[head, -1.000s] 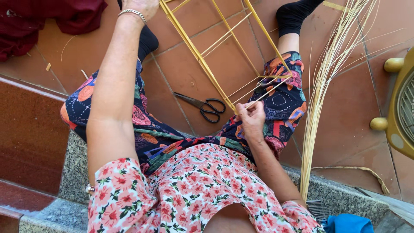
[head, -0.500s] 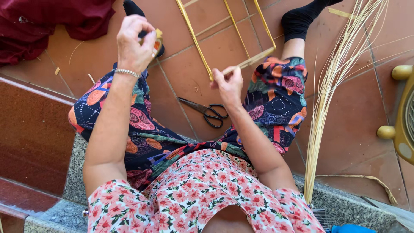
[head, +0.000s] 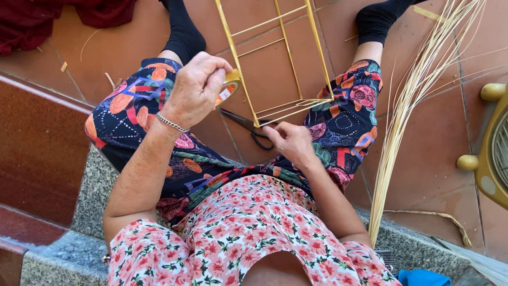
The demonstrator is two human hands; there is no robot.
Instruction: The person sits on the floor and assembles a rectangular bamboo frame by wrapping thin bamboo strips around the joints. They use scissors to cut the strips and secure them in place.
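Observation:
I sit on a stone step with a yellow cane frame [head: 275,63] standing on the floor between my legs. My left hand [head: 197,87], with a bracelet on its wrist, grips a roll of tape [head: 228,87] beside the frame's left bar. My right hand [head: 290,142] pinches the frame's lower corner where the thin cross strips meet. Black-handled scissors [head: 253,128] lie on the tiles just under the frame, partly hidden by my right hand.
A bundle of long pale cane strips [head: 418,95] leans at the right. A yellow fan [head: 492,143] stands at the right edge. Dark red cloth [head: 63,18] lies top left. A red-brown step [head: 37,148] is at the left, a blue object [head: 420,278] at the bottom.
My left hand has come down from the top of the view to the frame's left bar with the tape roll. My right hand shifted from my right knee to the frame's lower corner.

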